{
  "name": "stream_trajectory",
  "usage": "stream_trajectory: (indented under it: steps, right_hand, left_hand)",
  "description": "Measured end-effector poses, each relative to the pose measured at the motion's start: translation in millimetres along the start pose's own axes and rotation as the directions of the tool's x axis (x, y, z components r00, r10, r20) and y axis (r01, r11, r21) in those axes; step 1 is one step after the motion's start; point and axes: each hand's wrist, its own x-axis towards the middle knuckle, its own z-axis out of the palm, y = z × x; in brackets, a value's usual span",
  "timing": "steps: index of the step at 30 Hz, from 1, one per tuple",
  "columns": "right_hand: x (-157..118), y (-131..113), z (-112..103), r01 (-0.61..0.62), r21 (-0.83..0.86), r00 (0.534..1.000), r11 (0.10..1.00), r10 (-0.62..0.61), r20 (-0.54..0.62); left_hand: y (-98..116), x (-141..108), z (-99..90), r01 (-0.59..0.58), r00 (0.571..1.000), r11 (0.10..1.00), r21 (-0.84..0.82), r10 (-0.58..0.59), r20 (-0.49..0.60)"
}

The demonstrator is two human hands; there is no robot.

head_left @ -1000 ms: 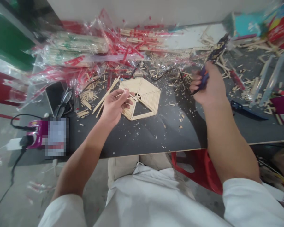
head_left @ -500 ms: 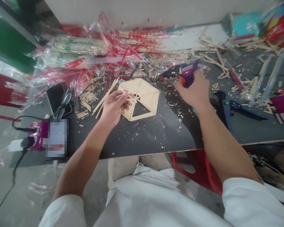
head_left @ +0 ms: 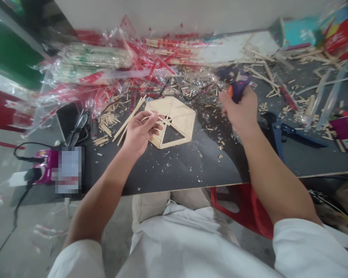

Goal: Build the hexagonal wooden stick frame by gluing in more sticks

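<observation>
A hexagonal panel of thin wooden sticks (head_left: 179, 117) lies on the dark tabletop (head_left: 174, 173), with a dark open gap in its front section. Over the panel's left side, my left hand (head_left: 142, 131) pinches a thin wooden stick (head_left: 163, 120) between thumb and fingers. My right hand (head_left: 242, 110) is closed around the handle of a purple glue gun (head_left: 238, 82) with an orange trigger. The gun is raised above the table to the right of the panel, its nozzle end blurred. Several loose long sticks (head_left: 129, 119) lie just left of the panel.
Wrapped stick bundles (head_left: 92, 58) and red-printed plastic fill the back left. Cut stick scraps (head_left: 263, 77) litter the back right. A dark blue cutter tool (head_left: 278, 133) lies right. Glasses (head_left: 79, 125), a phone (head_left: 66, 119) and a purple power strip (head_left: 48, 166) sit left.
My right hand has lifted the glue gun and shifted it slightly right, and its cord now shows at the right. My left hand and the panel stay in place.
</observation>
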Motion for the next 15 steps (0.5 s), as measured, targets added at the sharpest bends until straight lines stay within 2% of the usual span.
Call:
stream_trajectory:
  steps: [1,3,5,7,10,12,14,15]
  right_hand:
    - [3,3,-1,-0.072,0.165,0.997,0.984,0.073,-0.001]
    - [9,11,-7,-0.217,0.432,0.976,0.875,0.201,0.082]
    - [16,17,-15,-0.3,0.55,0.954,0.779,0.238,0.183]
    - [19,18,-22,-0.33,0.572,0.944,0.751,0.261,0.202]
    - [15,6,-20,-0.327,0.512,0.945,0.794,0.279,0.171]
    - [8,-9,-14,-0.301,0.484,0.952,0.822,0.286,0.107]
    - [-1,-26,-7,-0.279,0.418,0.96,0.865,0.257,0.109]
    - [-6,-34,-5,-0.275,0.368,0.96,0.888,0.233,0.157]
  left_hand:
    - [0,0,0.2,-0.009,1.0,1.0,-0.004,0.009,0.002]
    - [1,0,0.8,-0.027,1.0,0.999,-0.016,0.027,0.005]
    - [2,-1,1.2,-0.03,1.0,0.999,-0.019,0.03,0.006]
    - [2,-1,1.2,-0.023,1.0,1.0,-0.006,0.023,0.007]
    - [1,-1,0.6,-0.022,1.0,1.0,0.012,0.021,0.018]
    - [-1,-1,0.0,-0.038,0.999,0.999,0.032,0.037,0.031]
    - [-2,-1,-0.5,-0.104,0.994,0.99,0.098,0.101,0.041]
    - [-2,-2,-0.5,-0.168,0.986,0.973,0.16,0.162,0.048]
